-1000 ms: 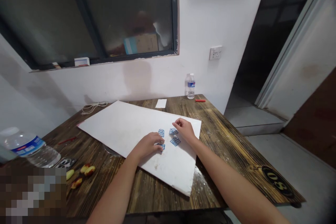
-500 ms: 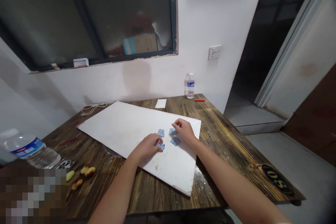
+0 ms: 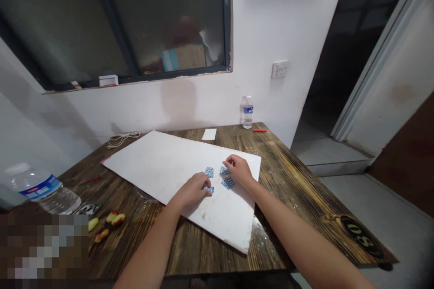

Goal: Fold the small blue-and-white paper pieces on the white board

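A large white board (image 3: 159, 167) lies tilted across the wooden table (image 3: 288, 203). Several small blue-printed pieces lie on it, near its right side. My left hand (image 3: 191, 191) rests with its fingertips on one blue piece (image 3: 208, 189), partly covering it. My right hand (image 3: 239, 170) curls just beside another blue piece (image 3: 224, 170), and a third piece (image 3: 228, 183) lies just below those fingers. A fourth piece (image 3: 209, 172) lies between my hands. I cannot tell whether either hand grips a piece.
A small water bottle (image 3: 247, 112), a red stick (image 3: 259, 130) and a white paper slip (image 3: 209, 134) lie beyond the board. To the left are a white cable (image 3: 122, 139), a large bottle (image 3: 44, 194) and reddish-yellow fruit pieces (image 3: 113, 219). The table's right edge drops to a concrete floor.
The view has shifted slightly. Both hands stay over the same blue pieces with no clear change in grip.
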### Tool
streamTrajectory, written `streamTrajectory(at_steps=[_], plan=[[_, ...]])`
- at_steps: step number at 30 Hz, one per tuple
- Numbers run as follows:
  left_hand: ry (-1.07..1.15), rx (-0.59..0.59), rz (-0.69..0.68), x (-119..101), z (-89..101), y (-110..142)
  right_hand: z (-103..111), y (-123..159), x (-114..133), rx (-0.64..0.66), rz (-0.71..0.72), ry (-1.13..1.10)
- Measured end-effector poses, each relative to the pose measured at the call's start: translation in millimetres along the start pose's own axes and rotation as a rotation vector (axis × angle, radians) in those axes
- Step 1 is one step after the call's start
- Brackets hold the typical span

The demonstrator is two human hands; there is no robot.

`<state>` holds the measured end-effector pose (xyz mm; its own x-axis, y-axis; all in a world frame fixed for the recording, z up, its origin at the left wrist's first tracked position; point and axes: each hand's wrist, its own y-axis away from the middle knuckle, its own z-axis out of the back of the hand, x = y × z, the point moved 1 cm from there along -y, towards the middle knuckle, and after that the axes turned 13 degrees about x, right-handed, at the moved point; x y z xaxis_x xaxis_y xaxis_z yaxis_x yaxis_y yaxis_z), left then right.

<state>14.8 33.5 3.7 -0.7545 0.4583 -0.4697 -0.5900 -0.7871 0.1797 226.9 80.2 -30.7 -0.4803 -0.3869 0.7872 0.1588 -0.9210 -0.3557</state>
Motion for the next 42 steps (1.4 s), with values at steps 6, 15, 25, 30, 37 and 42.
streamTrajectory(at_steps=[6, 15, 25, 30, 37, 42], plan=[[0.005, 0.008, -0.005, -5, 0.6, -1, 0, 1, 1, 0.012, 0.013, 0.028], [-0.037, -0.041, -0.108, -12, -0.1, -3, 10, 0, 4, -0.009, -0.08, 0.125], [-0.163, -0.075, -0.121, -21, -1.4, -3, 25, 1, -1, -0.196, -0.33, 0.164], [-0.171, -0.053, -0.141, -22, -1.2, -3, 33, -2, -3, -0.25, -0.425, 0.232], [-0.153, -0.053, -0.15, -20, -2.7, -5, 33, -2, -6, -0.194, -0.466, 0.265], [-0.142, -0.186, -0.07, -18, -3.6, -6, 30, -2, -8, -0.185, -0.46, 0.272]])
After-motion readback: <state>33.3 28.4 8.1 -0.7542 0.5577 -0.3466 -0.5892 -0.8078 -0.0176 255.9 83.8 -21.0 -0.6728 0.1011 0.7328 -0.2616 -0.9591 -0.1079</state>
